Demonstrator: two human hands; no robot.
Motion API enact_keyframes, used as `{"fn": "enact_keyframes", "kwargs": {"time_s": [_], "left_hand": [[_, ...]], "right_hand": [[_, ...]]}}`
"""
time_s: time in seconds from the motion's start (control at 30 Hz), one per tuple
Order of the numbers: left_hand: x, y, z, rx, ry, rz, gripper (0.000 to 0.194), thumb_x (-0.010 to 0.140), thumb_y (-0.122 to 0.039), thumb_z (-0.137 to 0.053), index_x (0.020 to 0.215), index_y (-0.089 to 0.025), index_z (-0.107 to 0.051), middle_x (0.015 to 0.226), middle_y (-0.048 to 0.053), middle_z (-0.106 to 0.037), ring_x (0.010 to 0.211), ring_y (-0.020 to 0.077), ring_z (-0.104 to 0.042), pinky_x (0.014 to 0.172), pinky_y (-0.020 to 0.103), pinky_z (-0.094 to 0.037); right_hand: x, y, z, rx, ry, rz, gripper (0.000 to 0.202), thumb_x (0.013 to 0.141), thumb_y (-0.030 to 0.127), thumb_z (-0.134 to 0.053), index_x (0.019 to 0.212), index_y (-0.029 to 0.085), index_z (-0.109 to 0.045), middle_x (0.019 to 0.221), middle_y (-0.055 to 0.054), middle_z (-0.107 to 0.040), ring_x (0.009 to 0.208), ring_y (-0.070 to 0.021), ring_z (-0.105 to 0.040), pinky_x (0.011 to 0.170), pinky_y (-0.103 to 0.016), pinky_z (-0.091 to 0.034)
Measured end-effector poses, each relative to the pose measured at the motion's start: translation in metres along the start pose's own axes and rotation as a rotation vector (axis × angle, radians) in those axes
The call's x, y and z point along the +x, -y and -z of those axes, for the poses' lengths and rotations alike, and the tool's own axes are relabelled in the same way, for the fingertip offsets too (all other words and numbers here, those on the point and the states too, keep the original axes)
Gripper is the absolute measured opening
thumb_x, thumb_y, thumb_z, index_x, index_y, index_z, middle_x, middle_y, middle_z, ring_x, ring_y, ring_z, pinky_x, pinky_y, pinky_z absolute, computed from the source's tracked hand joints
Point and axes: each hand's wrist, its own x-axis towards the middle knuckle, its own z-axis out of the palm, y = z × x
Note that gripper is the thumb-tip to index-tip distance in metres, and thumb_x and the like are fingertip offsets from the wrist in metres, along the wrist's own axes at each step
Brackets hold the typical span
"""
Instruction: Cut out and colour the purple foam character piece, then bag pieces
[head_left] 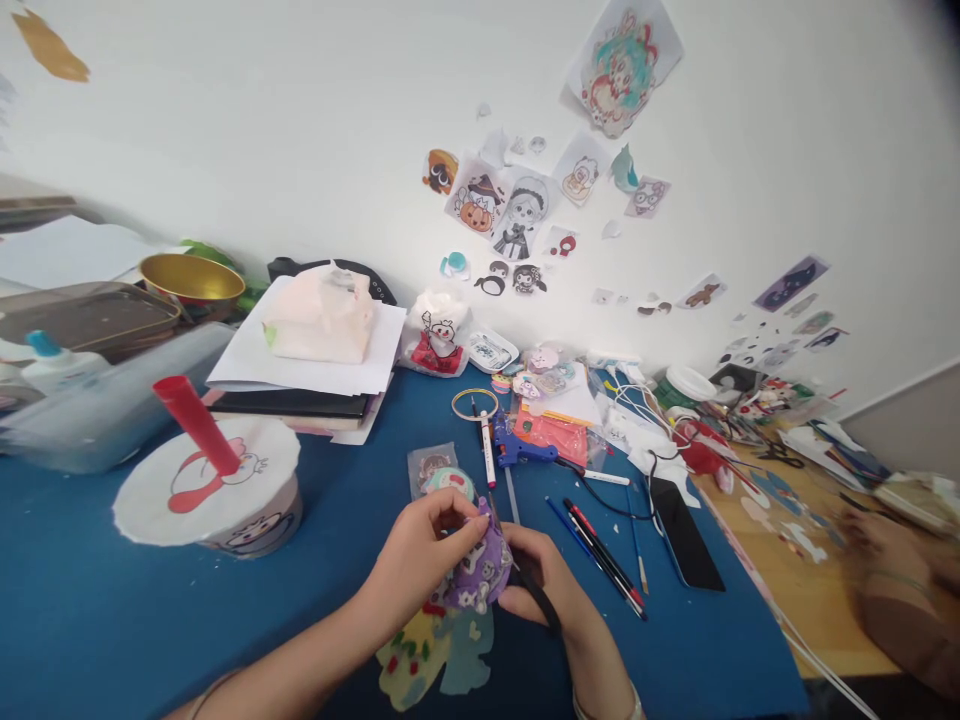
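Just in front of me, my left hand [431, 545] pinches a purple felt piece [480, 565] between thumb and fingers. Small white and grey character shapes cover its surface. My right hand [551, 575] is closed around black-handled scissors [538, 595], whose narrow blades lie against the felt's right edge. Part of the grip is hidden. Beneath my hands lie a yellow felt piece [411, 665] with red and green bits and a pale blue felt piece [469, 660]. A round mint-coloured piece [450, 483] rests just beyond my left fingers.
A paper cup shape [255, 520] with a red straw stands at left. Beyond my hands lie a blue glue gun [525, 447], a marker [487, 450], several pens [604, 555] and a phone [684, 535]. Another person's hand [885, 545] is at the wooden table, right.
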Motion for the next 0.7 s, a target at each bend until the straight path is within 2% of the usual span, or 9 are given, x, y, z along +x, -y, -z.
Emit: {"fn": "enact_keyframes", "kwargs": {"time_s": [0.2,0.43,0.57,0.7], "left_hand": [[0.000,-0.002,0.001,0.024,-0.017,-0.009,0.026,0.070,-0.041,-0.062,0.066,-0.017,-0.054,0.063,0.000,-0.055,0.057,0.0121,-0.048,0.051,0.023,-0.036],[-0.001,-0.001,0.004,-0.146,0.045,0.058,0.029,0.068,-0.041,-0.067,0.067,-0.016,-0.053,0.063,-0.001,-0.057,0.057,0.0102,-0.047,0.053,0.021,-0.035],[-0.001,0.000,0.006,-0.250,0.105,0.111,0.028,0.070,-0.039,-0.069,0.067,-0.016,-0.054,0.067,0.000,-0.060,0.060,0.0103,-0.049,0.056,0.022,-0.037],[-0.002,0.000,0.006,-0.304,0.157,0.130,0.026,0.072,-0.039,-0.069,0.069,-0.016,-0.056,0.068,0.001,-0.061,0.060,0.0103,-0.051,0.057,0.022,-0.038]], "right_hand": [[0.000,0.003,0.002,-0.008,0.025,-0.020,0.042,0.068,0.058,-0.064,0.079,0.018,-0.059,0.075,-0.001,-0.049,0.064,-0.0137,-0.044,0.078,-0.032,-0.045],[-0.002,-0.003,-0.001,0.063,-0.011,-0.017,0.036,0.068,0.049,-0.069,0.084,0.017,-0.063,0.078,-0.003,-0.055,0.073,-0.0169,-0.051,0.076,-0.030,-0.045],[-0.005,0.005,-0.004,0.149,-0.004,-0.034,0.040,0.066,0.050,-0.071,0.090,0.019,-0.066,0.084,-0.004,-0.061,0.078,-0.0189,-0.057,0.076,-0.030,-0.046],[-0.005,0.011,-0.004,0.174,-0.002,-0.050,0.041,0.066,0.050,-0.071,0.095,0.021,-0.067,0.085,-0.004,-0.065,0.073,-0.0185,-0.059,0.077,-0.031,-0.047]]}}
